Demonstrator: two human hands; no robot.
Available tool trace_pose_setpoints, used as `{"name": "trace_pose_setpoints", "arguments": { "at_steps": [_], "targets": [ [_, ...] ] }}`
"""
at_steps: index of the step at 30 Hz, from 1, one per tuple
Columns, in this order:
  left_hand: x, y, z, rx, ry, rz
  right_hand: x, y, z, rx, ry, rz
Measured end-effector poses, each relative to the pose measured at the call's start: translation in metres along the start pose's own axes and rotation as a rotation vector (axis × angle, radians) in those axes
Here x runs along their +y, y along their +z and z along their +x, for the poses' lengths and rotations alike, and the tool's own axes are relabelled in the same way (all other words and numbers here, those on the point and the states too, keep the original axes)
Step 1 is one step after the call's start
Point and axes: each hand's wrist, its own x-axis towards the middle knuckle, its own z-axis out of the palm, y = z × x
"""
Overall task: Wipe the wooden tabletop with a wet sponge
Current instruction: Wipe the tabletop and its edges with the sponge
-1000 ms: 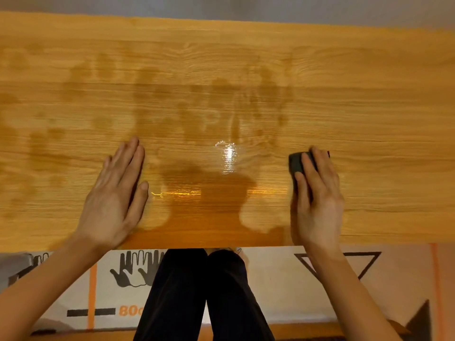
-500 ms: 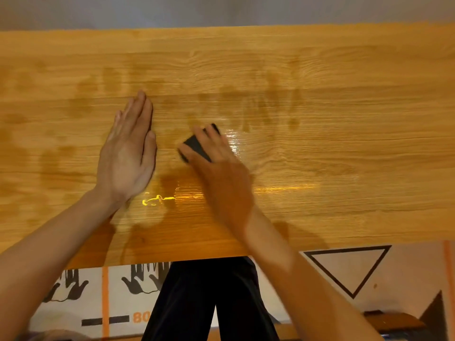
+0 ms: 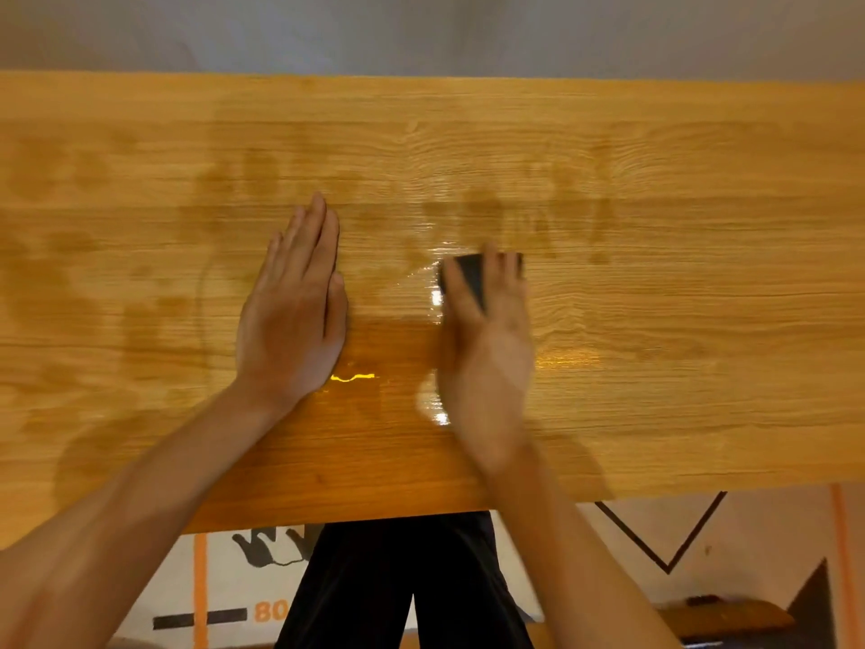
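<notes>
Two hands [image 3: 292, 316], one dark sponge [image 3: 470, 274], one wooden tabletop [image 3: 678, 320].

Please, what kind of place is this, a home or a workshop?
I cannot tell for sure; it looks like an indoor room, perhaps a home. A long light-brown wooden tabletop stands against a plain grey wall, and flattened printed cardboard covers the floor beneath.

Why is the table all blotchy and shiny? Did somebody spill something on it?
Nothing looks spilled. The dark patches and shiny streaks on the wooden tabletop are thin water smears, no puddle. The right hand holds a dark sponge among them; the left hand rests flat.
</notes>
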Motion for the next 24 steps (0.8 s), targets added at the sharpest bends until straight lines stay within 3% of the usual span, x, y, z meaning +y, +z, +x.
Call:
{"name": "trace_pose_setpoints", "arguments": {
  "at_steps": [3, 9, 12, 18, 24],
  "targets": [
    [0.001, 0.0, 0.0, 0.008, -0.005, 0.007, -0.03, 0.021, 0.005, -0.037, -0.117, -0.055],
    [0.004, 0.0, 0.002, -0.038, -0.022, -0.026, 0.02, -0.014, -0.057, -0.108, -0.168, -0.116],
    [0.002, -0.002, 0.003, -0.062, -0.018, -0.032, 0.051, -0.038, -0.05, -0.109, -0.039, -0.04],
    [0.001, -0.002, 0.003, -0.082, -0.014, -0.038, 0.07, -0.048, 0.063, 0.046, 0.208, -0.054],
    [-0.002, 0.003, 0.001, -0.073, -0.008, -0.016, 0.045, -0.037, -0.027, 0.017, 0.136, -0.167]
  ]
}}
